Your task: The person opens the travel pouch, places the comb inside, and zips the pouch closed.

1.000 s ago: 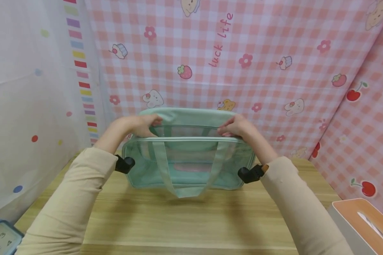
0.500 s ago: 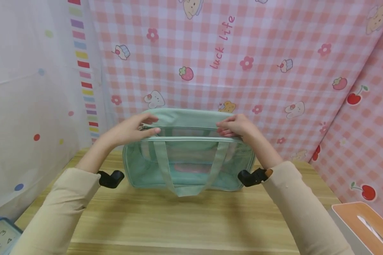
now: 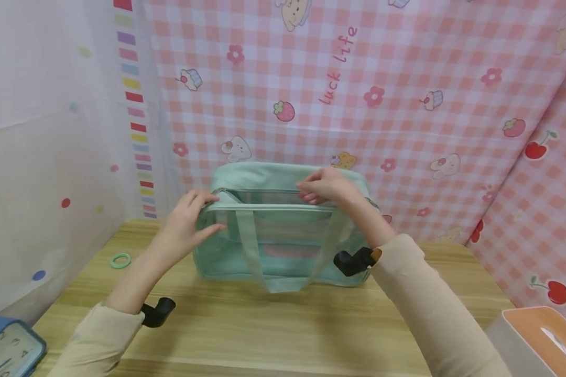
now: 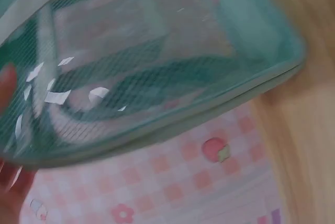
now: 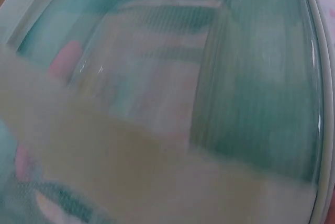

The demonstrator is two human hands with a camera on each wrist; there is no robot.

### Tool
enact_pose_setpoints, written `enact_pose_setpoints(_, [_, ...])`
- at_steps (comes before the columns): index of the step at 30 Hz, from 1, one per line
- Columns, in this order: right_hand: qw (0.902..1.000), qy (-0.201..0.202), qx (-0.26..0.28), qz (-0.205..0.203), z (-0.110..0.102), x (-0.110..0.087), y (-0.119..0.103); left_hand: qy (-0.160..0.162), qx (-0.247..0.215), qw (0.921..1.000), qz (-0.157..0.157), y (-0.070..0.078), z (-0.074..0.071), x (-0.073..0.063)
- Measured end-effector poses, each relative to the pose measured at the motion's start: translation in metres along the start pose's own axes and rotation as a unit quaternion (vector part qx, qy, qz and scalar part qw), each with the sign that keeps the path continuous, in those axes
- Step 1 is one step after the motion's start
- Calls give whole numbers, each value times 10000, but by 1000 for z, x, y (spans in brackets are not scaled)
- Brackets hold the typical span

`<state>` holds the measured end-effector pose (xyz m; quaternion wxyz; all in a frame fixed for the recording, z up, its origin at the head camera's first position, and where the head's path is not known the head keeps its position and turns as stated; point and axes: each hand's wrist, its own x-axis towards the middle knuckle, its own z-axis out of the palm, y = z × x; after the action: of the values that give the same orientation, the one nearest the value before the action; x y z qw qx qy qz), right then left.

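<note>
A mint-green bag (image 3: pixel 226 251) with clear panels and mesh stands upright on the table, a handle strap (image 3: pixel 249 246) hanging down its front. A pink patch (image 3: pixel 292 251) shows through the front panel. My left hand (image 3: pixel 181 225) is at the bag's upper left corner, fingers over the rim and thumb spread in front. My right hand (image 3: pixel 329 186) is over the zippered top opening (image 3: pixel 269 197), fingers bent together near the thumb; I cannot tell whether they pinch anything. The left wrist view shows the clear panel (image 4: pixel 146 46); a blurred strap (image 5: pixel 131 156) crosses the right wrist view.
On the wooden table (image 3: pixel 245 335), a small green ring (image 3: pixel 120 260) lies to the left of the bag. A blue clock (image 3: pixel 16 345) stands at the near left corner, an orange-topped tissue box (image 3: pixel 537 330) at the near right. Pink checked cloth (image 3: pixel 302 68) hangs behind.
My left hand has come out of the bag's opening and moved down and left to its corner, uncovering the green ring. My right hand has shifted left along the opening.
</note>
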<state>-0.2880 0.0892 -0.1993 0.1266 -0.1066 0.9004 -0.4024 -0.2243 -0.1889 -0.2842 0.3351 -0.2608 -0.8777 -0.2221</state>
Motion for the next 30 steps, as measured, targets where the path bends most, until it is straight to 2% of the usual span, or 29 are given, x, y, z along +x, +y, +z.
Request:
enact_pose_setpoints(3, [9999, -8, -140, -52, 12, 5, -11, 504, 166, 9985, 120, 2, 10, -7])
enact_pose_setpoints(6, [9992, 0, -329, -224, 26, 10, -24, 836, 222, 9963, 17, 3, 16, -11])
enact_pose_setpoints(9, [9972, 70, -523, -526, 40, 14, -37, 966, 274, 9949, -115, 4, 19, -13])
enact_pose_setpoints(12, [9910, 281, -1009, -830, 56, 18, -54, 1004, 319, 9943, -159, 4, 20, -15])
enact_pose_setpoints(17, [9671, 664, -2093, -1287, 87, 25, -86, 1071, 403, 9934, -81, 3, 20, -16])
enact_pose_setpoints(19, [9566, 742, -2484, -1331, 98, 28, -96, 1116, 446, 9928, -6, 3, 20, -16])
enact_pose_setpoints(24, [9269, 842, -3514, -1017, 121, 38, -110, 1236, 488, 9909, 210, 3, 24, -16])
enact_pose_setpoints(27, [9138, 758, -3899, -843, 128, 45, -114, 1303, 449, 9901, 250, 2, 25, -18])
enact_pose_setpoints(30, [9031, 689, -4145, -881, 132, 50, -116, 1358, 466, 9893, 240, 0, 26, -19])
